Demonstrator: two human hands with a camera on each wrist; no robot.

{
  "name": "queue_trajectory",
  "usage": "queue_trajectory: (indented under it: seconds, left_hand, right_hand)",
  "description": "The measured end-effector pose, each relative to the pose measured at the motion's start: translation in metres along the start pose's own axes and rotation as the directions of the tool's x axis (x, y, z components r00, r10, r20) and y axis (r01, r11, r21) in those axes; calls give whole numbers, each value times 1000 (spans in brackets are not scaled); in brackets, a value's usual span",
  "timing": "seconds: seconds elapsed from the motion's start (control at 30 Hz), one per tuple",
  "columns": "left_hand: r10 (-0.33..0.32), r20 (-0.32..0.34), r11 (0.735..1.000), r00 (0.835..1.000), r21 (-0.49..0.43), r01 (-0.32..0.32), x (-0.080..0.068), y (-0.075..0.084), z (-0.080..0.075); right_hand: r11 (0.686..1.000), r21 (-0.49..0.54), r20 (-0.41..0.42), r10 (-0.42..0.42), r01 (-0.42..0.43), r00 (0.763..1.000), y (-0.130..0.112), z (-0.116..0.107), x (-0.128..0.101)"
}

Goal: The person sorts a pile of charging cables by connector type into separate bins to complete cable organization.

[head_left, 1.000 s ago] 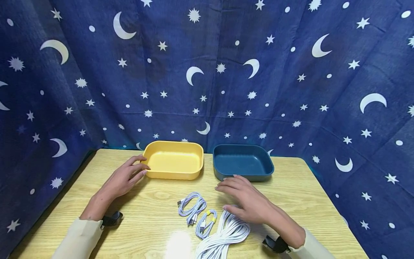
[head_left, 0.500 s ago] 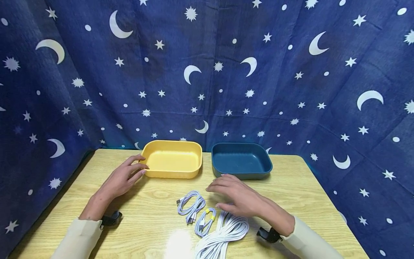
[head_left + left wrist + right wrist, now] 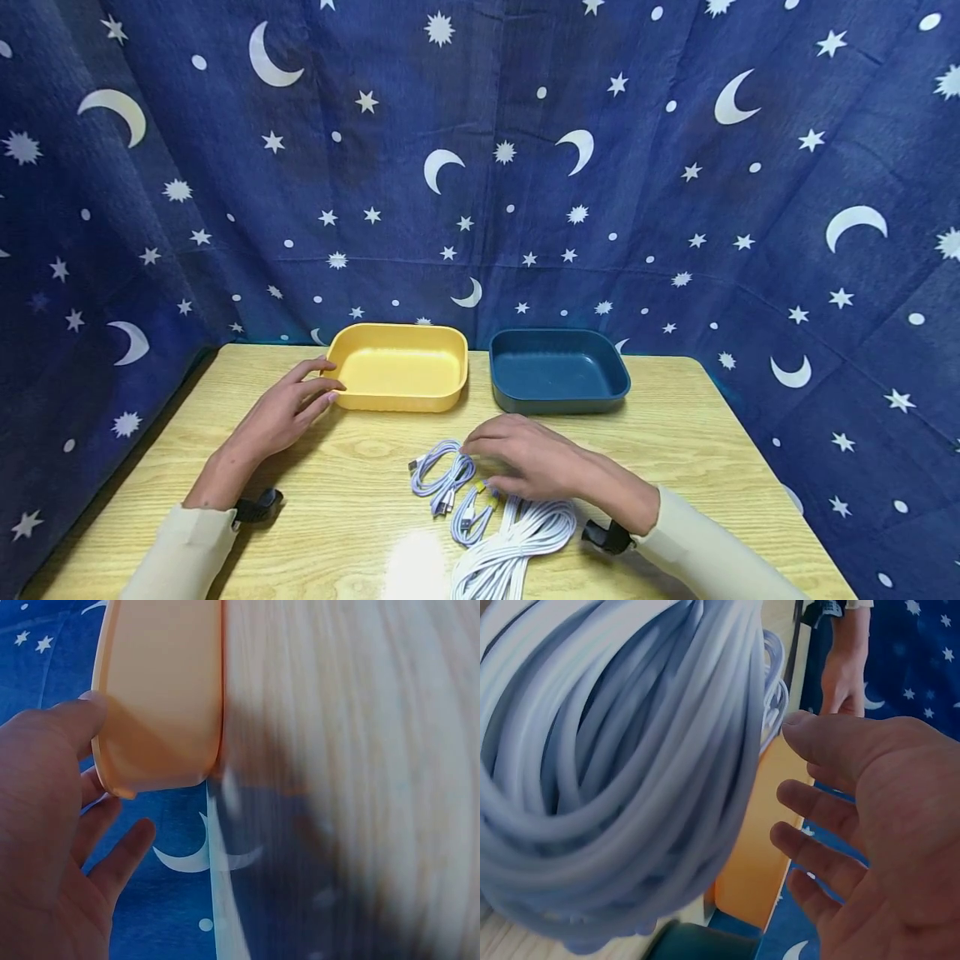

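Observation:
My left hand is at the left end of a yellow tray. In the left wrist view its thumb lies on the tray's rim, with a finger at the other side of the wall. My right hand hovers, fingers loosely bent and holding nothing, beside a coiled lilac USB cable. Below it lie a smaller lilac cable coil with a yellow tie, partly covered by the thumb, and a thick white cable bundle. That white bundle looms close in the right wrist view, apart from the fingers.
A dark blue tray stands right of the yellow one, near the table's back edge. The wooden table is enclosed by a blue curtain with moons and stars.
My right hand has moved left and slightly nearer, from in front of the blue tray to beside the lilac cables. The left hand has stayed at the yellow tray.

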State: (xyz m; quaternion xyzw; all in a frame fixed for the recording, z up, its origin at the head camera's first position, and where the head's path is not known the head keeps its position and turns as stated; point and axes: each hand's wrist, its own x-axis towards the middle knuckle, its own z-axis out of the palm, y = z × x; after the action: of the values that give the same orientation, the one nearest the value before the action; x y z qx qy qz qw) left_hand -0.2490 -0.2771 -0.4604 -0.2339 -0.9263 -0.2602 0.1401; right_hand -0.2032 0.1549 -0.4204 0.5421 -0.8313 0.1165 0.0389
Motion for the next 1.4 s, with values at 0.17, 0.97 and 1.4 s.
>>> queue_trajectory:
  seconds: [0.17, 0.97, 1.4]
  left_hand:
    - [-1, -9, 1000, 1000, 0, 1, -1, -1, -2]
    - [-32, 11, 999, 999, -11, 32, 0, -1, 0]
    - [-2, -1, 1000, 1000, -13, 2, 0, -2, 2]
  right_hand:
    - [1000, -1, 50, -30, 31, 998, -2, 1, 11]
    - [989, -88, 177, -103, 120, 979, -2, 24, 37]
    - [995, -47, 217, -77, 89, 973, -4, 19, 38]
